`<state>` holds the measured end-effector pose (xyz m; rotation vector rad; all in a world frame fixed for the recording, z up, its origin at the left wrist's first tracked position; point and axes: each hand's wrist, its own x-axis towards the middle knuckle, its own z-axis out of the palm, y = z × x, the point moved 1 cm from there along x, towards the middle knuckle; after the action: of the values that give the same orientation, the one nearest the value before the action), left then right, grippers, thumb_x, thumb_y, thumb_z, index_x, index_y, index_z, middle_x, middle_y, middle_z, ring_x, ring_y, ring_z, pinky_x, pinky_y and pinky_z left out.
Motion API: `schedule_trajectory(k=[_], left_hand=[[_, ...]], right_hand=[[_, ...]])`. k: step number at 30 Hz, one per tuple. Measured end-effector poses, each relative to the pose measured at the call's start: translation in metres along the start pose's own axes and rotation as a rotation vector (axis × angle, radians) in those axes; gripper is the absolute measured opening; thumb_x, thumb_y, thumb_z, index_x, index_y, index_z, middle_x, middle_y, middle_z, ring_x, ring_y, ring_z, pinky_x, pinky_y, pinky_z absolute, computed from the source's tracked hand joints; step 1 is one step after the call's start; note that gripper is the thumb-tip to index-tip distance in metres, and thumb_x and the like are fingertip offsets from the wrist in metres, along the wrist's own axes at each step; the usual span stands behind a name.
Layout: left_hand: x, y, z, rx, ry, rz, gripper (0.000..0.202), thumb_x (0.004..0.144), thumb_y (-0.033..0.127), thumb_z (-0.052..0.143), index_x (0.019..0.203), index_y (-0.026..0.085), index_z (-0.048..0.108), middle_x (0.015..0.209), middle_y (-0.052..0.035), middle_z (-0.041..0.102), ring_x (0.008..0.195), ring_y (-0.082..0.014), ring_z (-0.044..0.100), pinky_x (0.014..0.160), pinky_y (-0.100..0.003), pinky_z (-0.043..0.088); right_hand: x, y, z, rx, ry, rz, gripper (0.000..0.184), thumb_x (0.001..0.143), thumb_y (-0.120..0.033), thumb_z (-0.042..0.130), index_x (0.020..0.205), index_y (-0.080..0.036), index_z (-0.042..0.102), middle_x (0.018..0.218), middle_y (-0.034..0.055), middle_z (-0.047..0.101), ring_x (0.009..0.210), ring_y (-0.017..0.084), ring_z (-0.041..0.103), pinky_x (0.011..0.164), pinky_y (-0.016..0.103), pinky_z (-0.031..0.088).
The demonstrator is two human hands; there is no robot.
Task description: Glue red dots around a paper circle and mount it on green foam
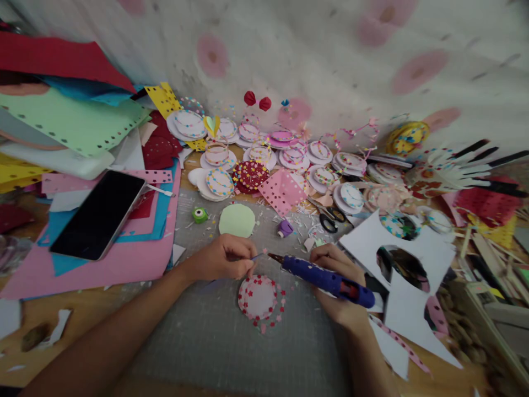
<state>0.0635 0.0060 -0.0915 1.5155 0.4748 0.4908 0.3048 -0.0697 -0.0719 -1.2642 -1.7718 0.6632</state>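
Note:
My right hand (336, 275) is wrapped round a blue glue gun (326, 279) whose nozzle points left, toward my left hand. My left hand (223, 258) pinches a small thin piece, too small to name, right at the nozzle tip. Just below both hands a white paper disc (258, 296) ringed with small red and pink stars lies flat on the grey cutting mat (231, 342).
Several decorated paper discs (264, 151) crowd the back of the table. A dark phone (99, 214) lies on pink and blue sheets at left. Scissors (328, 216), a green punch (199, 214), a purple punch (285, 228), a pale green disc (237, 220) and cut white paper (409, 286) lie nearby.

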Motion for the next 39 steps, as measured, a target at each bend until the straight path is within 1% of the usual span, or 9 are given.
schedule_trajectory(k=[5,13,18,27,39], left_hand=[[0.0013,-0.0007,0.0014,0.013,-0.013,0.014,0.031,0.083,0.019,0.053,0.052,0.013,0.053,0.067,-0.0013,0.054,0.06,-0.0093,0.048,0.057,-0.022,0.035],[0.0012,-0.0018,0.0016,0.024,-0.008,0.018,0.03,0.083,0.019,0.054,0.053,0.013,0.054,0.067,-0.0016,0.055,0.061,-0.01,0.049,0.058,-0.022,0.036],[0.0011,-0.0018,0.0009,0.027,-0.015,0.012,0.03,0.083,0.019,0.054,0.053,0.013,0.053,0.067,-0.0014,0.055,0.059,-0.0088,0.048,0.056,-0.021,0.036],[0.001,-0.0036,-0.0002,0.039,-0.027,-0.01,0.032,0.082,0.021,0.054,0.052,0.013,0.054,0.067,-0.002,0.055,0.058,-0.0091,0.048,0.054,-0.021,0.035],[0.0016,-0.001,0.0003,0.039,-0.035,-0.015,0.031,0.082,0.021,0.053,0.052,0.013,0.053,0.066,-0.0011,0.054,0.059,-0.0095,0.047,0.056,-0.022,0.034]], right_hand=[[-0.0002,0.0001,-0.0012,-0.015,0.009,0.001,0.01,0.071,-0.014,0.059,0.066,-0.019,0.052,0.077,0.0021,0.053,0.067,0.014,0.052,0.059,0.027,0.039],[-0.0015,0.0006,-0.0017,-0.027,0.006,-0.003,0.009,0.07,-0.014,0.059,0.067,-0.019,0.052,0.077,0.0022,0.053,0.067,0.014,0.052,0.059,0.027,0.04],[-0.0008,-0.0004,-0.0009,-0.03,0.015,0.011,0.01,0.069,-0.012,0.059,0.065,-0.019,0.051,0.076,0.002,0.053,0.067,0.014,0.052,0.059,0.027,0.04],[0.0006,-0.0012,-0.0005,-0.048,0.012,0.005,0.009,0.07,-0.015,0.058,0.064,-0.019,0.053,0.075,0.0032,0.053,0.067,0.016,0.054,0.059,0.029,0.042],[-0.0009,0.0001,-0.001,-0.062,0.015,0.003,0.009,0.069,-0.014,0.059,0.065,-0.019,0.052,0.075,0.0028,0.053,0.067,0.016,0.053,0.059,0.028,0.041]])
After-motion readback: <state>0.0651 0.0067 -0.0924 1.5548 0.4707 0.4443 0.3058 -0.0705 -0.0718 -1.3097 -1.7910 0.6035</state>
